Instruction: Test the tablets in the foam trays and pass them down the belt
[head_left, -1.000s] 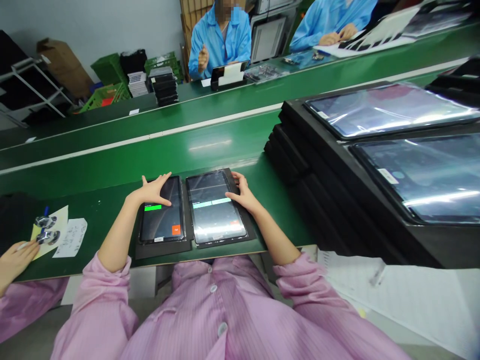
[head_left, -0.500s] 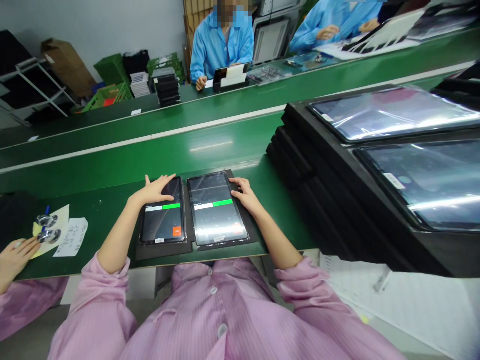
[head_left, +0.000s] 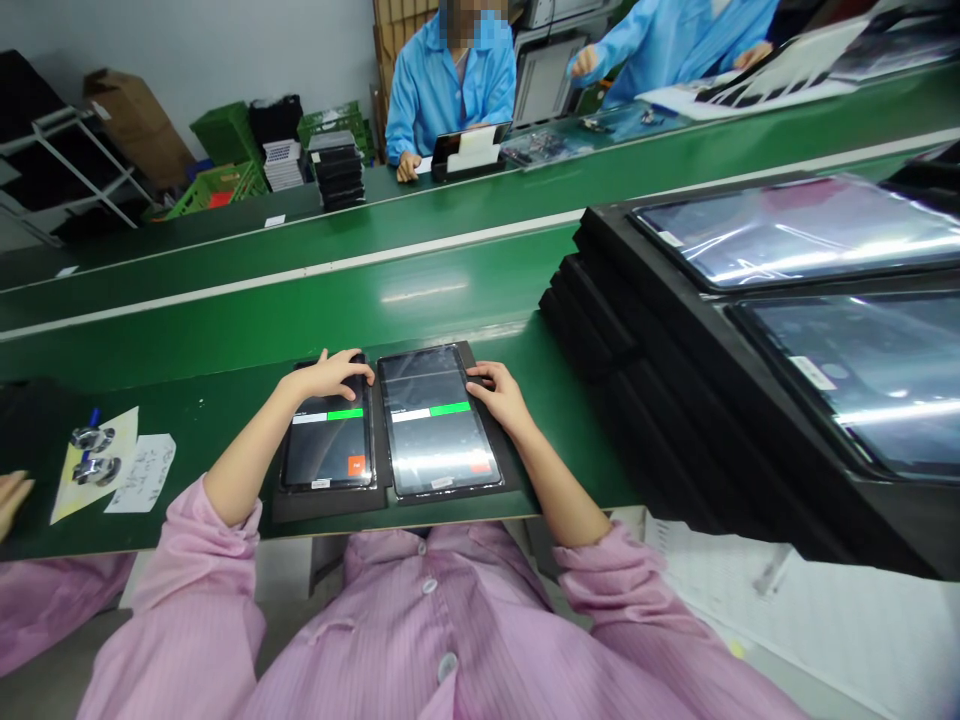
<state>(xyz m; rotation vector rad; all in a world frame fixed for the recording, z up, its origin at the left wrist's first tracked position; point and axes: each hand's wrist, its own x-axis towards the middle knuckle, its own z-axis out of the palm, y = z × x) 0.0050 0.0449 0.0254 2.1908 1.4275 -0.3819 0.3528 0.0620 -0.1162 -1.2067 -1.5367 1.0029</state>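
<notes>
On green tabletop (head_left: 202, 430): black stack (head_left: 660, 350) at right; near edge, black boards (head_left: 330, 505) bearing right tablet (head_left: 442, 440) and left tablet (head_left: 330, 450), side by side, flat. Left hand (head_left: 331, 378) loosely spread over left tablet's far end, nothing gripped. Right hand (head_left: 501, 398) half-curled at right tablet's right edge, hold unclear.

The left tablet (head_left: 328, 445) and right tablet (head_left: 441, 445) look glossy and glass-smooth, the stacked trays (head_left: 660, 370) dull matt, the bench (head_left: 450, 270) smooth with a soft sheen, the note (head_left: 144, 476) matt paper, the shirt (head_left: 390, 640) creased cloth, the carton (head_left: 139, 125) cardboard.
</notes>
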